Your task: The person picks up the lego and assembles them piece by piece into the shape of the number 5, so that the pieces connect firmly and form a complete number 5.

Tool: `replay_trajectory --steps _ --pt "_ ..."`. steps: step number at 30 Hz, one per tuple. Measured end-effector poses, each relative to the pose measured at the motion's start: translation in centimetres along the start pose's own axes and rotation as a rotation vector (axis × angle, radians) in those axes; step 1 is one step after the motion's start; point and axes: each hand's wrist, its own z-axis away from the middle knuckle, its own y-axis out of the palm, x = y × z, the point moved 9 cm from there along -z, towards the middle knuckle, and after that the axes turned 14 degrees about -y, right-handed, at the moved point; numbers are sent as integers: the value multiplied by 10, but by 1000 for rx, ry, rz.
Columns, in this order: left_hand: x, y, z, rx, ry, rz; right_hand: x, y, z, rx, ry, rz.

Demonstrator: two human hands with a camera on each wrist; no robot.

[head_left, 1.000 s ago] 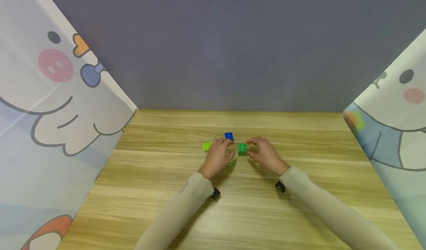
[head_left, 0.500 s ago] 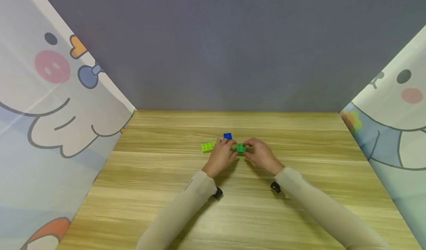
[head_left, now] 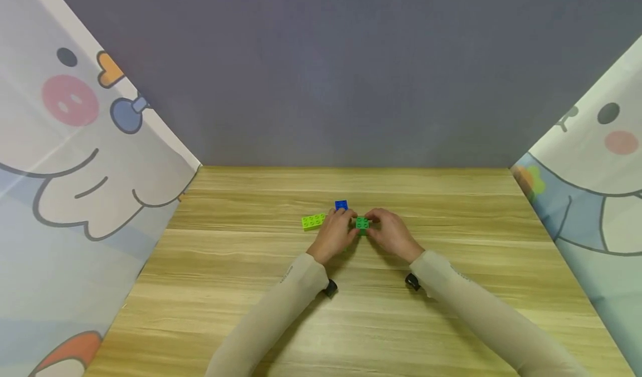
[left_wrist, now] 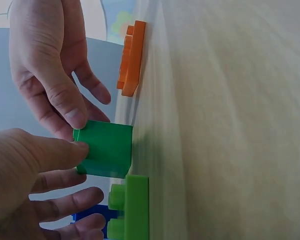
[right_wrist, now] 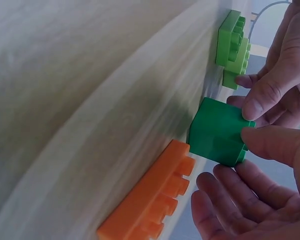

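A dark green toy building brick (head_left: 362, 225), with studs on top, sits between the hands in the head view. My left hand (head_left: 335, 233) pinches its left side, and the thumb lies on it in the left wrist view. On the opposite side, my right hand (head_left: 393, 233) holds the brick with thumb and fingers. A lime brick (head_left: 313, 221) lies left of the left hand, and a blue brick (head_left: 341, 204) stands just beyond it. Close by the held brick is another light green brick (left_wrist: 137, 207). An orange brick (right_wrist: 145, 195) lies beside the right hand, hidden in the head view.
The wooden table (head_left: 381, 327) carries the bricks. A grey wall (head_left: 321, 76) rises at its far edge. Cartoon-printed panels stand at the left (head_left: 30, 115) and right (head_left: 592, 198) sides.
The right hand has come in from the right to the dark green brick, and the left hand has moved slightly right against it. Both hands now touch the brick; earlier they were apart from it.
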Motion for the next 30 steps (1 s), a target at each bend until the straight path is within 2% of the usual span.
replay_trajectory --steps 11,25,30 --pt "-3 -1 1 18 31 82 -3 0 0 -6 -3 -27" --pt "-3 5 -3 80 23 133 -4 -2 1 -17 -44 -53" --pt "-3 4 -3 83 30 163 -4 -7 2 -32 -54 -82"
